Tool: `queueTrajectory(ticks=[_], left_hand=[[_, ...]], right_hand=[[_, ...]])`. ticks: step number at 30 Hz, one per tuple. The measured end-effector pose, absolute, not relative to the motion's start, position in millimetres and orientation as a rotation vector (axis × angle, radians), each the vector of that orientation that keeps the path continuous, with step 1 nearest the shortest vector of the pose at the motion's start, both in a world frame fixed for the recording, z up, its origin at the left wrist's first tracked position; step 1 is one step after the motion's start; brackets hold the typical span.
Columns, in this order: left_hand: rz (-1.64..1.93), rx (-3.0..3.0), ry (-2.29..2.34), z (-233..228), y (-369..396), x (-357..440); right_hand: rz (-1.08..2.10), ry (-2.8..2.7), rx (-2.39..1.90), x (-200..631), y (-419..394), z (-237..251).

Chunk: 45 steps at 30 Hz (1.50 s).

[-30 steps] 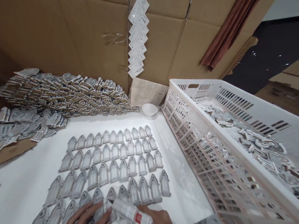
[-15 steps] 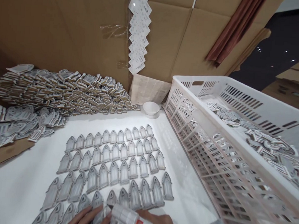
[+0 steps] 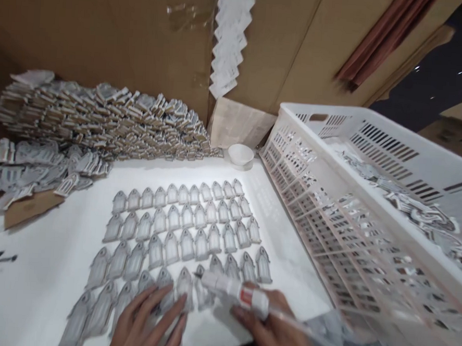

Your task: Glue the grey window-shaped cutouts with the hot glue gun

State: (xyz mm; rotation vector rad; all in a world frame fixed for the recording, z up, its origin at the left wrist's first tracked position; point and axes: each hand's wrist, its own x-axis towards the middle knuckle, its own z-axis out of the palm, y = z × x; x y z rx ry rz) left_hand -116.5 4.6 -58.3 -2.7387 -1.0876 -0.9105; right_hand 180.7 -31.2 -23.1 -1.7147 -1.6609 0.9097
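Observation:
My right hand [image 3: 280, 327] is wrapped round a white pen-like dispensing tube [image 3: 229, 288] with a red patch and a thin dark tip. The tip points left, over the top of a small grey arched window-shaped piece [image 3: 203, 295] in the front rows; whether it touches cannot be made out. A pale strip like a hose seems to trail from the tube's rear end. My left hand [image 3: 143, 324] lies with fingers spread over the front pieces, its fingertips beside another arched piece [image 3: 185, 287]. Several rows of these pieces lie flat on the white table [image 3: 75, 226].
A large stack of similar pieces [image 3: 101, 120] lines the back left, with a looser heap [image 3: 39, 164] and a cardboard scrap [image 3: 33, 208] before it. A white bowl [image 3: 240, 154] stands at the back. On the right, a white slotted crate [image 3: 310, 219] holds many pieces.
The tube in my right hand has moved right along the front row, and its tip is over a different piece. My left hand has shifted right and spread. The camera view has tilted down slightly.

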Motion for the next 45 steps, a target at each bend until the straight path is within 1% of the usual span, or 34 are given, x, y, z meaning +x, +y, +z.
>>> queueTrajectory(ticks=[1, 3, 6, 10, 15, 20, 25, 28, 34, 38, 41, 45], left_hand=[[-0.959, -2.745, -1.139, -52, 3, -113], [-0.883, -2.751, -1.245, -42, 2, -108], [-0.814, -2.75, -1.402, -38, -1, -107], [-0.8, -2.747, -1.463, -40, -5, -109], [-0.813, -2.741, -1.451, -40, -5, -107], [-0.858, -2.75, -1.499, -40, -5, -108], [-0.834, -2.756, -1.536, -41, -6, -109], [-0.86, -2.739, -1.578, -41, -6, -108], [-0.862, -2.719, -1.594, -41, -8, -108], [-0.845, -2.732, -1.596, -41, -8, -108], [-0.871, -2.72, -1.604, -40, -8, -108], [-0.928, -2.692, -1.634, -40, -9, -107]], right_hand=[[0.899, -1.695, -1.751, 187, -30, -9], [0.982, -1.83, -1.767, 195, -25, 12], [1.07, -1.957, -1.762, 197, -15, 26], [1.058, -2.062, -1.754, 184, -8, 23], [1.042, -2.057, -1.783, 173, -6, 12], [0.948, -2.095, -1.851, 170, -7, 5], [0.843, -2.174, -1.812, 166, -7, 9], [0.789, -2.291, -1.78, 165, 0, 22], [0.623, -2.597, -1.768, 147, 27, 64], [0.499, -2.66, -1.75, 140, 39, 79], [0.578, -2.59, -1.779, 154, 39, 82], [0.87, -2.386, -1.835, 179, 27, 74]])
